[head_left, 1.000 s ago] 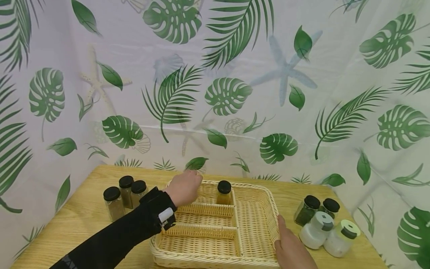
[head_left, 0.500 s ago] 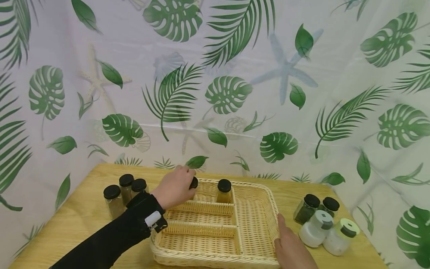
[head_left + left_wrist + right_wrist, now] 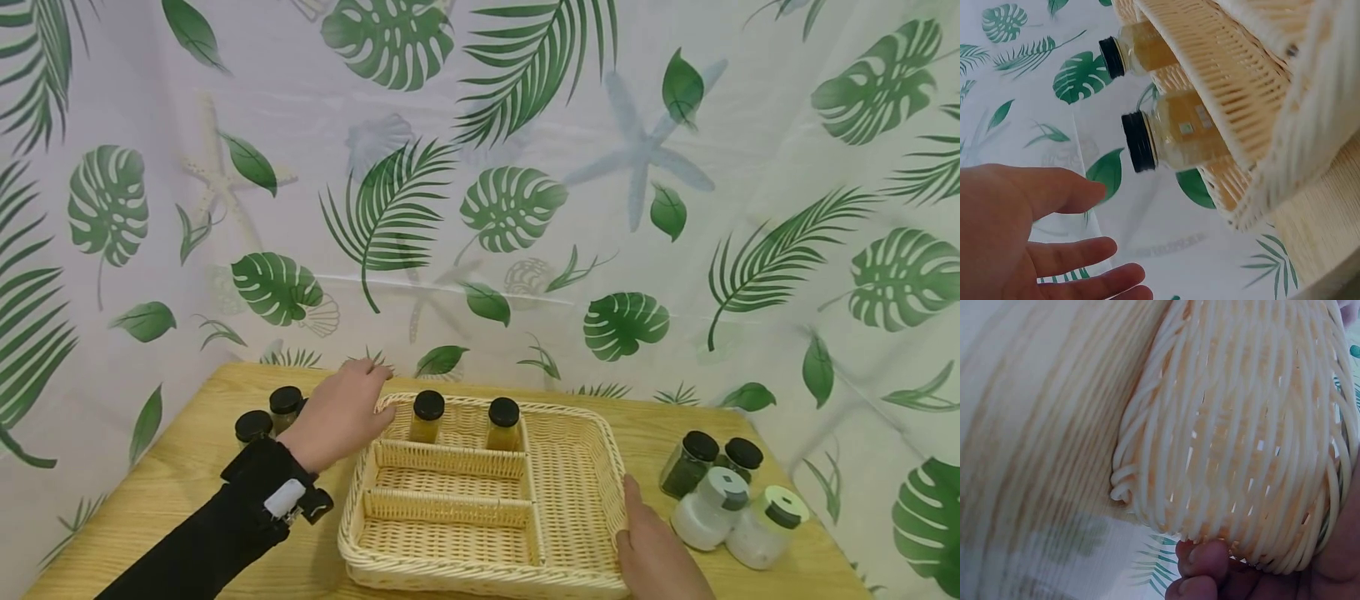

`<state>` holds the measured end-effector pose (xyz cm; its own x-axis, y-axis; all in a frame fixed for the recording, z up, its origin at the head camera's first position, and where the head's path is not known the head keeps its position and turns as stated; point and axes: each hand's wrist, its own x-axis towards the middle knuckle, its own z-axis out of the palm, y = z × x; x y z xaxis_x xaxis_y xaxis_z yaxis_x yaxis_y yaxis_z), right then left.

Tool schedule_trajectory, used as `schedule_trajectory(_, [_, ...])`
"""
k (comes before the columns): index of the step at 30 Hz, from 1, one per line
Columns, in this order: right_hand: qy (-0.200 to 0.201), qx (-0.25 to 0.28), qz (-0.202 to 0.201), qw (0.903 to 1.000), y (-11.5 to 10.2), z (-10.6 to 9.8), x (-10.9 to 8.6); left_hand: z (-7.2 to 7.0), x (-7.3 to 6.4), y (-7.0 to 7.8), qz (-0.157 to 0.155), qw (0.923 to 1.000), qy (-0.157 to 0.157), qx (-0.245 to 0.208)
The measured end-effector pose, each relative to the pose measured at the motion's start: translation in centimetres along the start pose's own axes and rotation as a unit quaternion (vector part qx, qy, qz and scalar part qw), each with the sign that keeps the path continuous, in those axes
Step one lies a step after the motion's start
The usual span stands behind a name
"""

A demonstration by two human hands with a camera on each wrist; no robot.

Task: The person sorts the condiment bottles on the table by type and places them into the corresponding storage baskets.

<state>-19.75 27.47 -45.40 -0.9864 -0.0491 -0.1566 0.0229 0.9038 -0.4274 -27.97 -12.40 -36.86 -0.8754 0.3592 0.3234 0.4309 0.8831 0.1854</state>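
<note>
A wicker basket (image 3: 480,575) with dividers stands on the table. In its back left compartment are two black-lidded jars of yellowish contents, a left jar (image 3: 425,428) and a right jar (image 3: 502,432). My left hand (image 3: 341,421) is beyond the basket's back left corner, apart from the jars. The left wrist view shows its fingers spread and holding nothing, near the closer jar (image 3: 1188,131). My right hand (image 3: 663,546) grips the basket's right side. In the right wrist view, fingertips (image 3: 1207,559) curl against the woven wall (image 3: 1235,437).
At the left stand several black-lidded jars (image 3: 253,425), partly hidden by my left arm. Right of the basket are two dark-filled jars (image 3: 686,467) and two white-filled ones (image 3: 708,512) with pale grey and yellow-green lids. A leaf-print cloth (image 3: 525,333) hangs behind the table.
My left hand lets go of a jar in the back left compartment and withdraws leftward, uncovering it. The right hand keeps its grip on the basket.
</note>
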Motion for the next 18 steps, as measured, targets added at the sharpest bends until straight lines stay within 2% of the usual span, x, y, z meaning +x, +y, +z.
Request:
schedule_trajectory(8, [-0.003, 0.004, 0.001, 1.0000, 0.1, 0.0, 0.1, -0.4, -1.3, -2.5, -0.014, 0.9986, 0.025, 0.044])
schedule_trajectory(18, [-0.003, 0.000, -0.003, 1.0000, 0.1, 0.1, 0.2, -0.2, -2.3, -4.6, -0.052, 0.9971, 0.011, 0.055])
